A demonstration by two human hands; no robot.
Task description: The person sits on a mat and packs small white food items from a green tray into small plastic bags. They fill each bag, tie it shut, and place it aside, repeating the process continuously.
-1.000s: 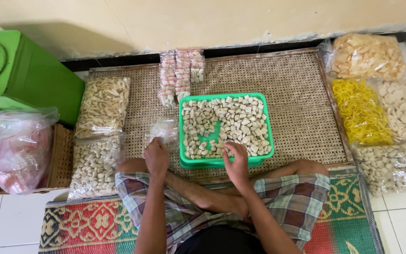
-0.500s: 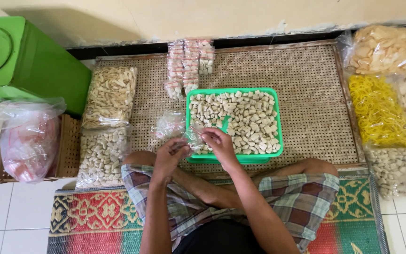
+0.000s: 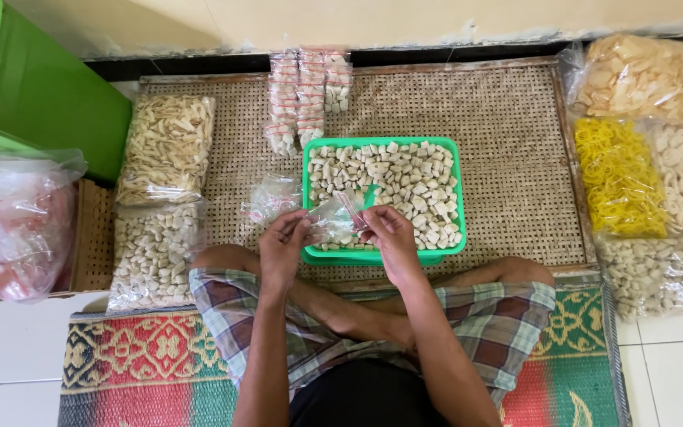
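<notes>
A woven bamboo tray (image 3: pixel 507 158) on the tiled floor (image 3: pixel 673 372) carries a green basket (image 3: pixel 456 205) just beyond the fingers (image 3: pixel 298 225), sealed packets (image 3: pixel 308 95) further beyond, and cracker bags (image 3: pixel 166 146) to their left.

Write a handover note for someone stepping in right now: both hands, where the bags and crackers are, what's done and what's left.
Left hand and right hand together hold one small clear bag over the near rim of the green tray; whether it holds any pieces is unclear.
The tray, full of pale cracker pieces, sits on the woven mat.
More empty bags lie left of the tray.
Done: small filled packets stacked at the mat's far edge.
Left: the tray is still full.
</notes>
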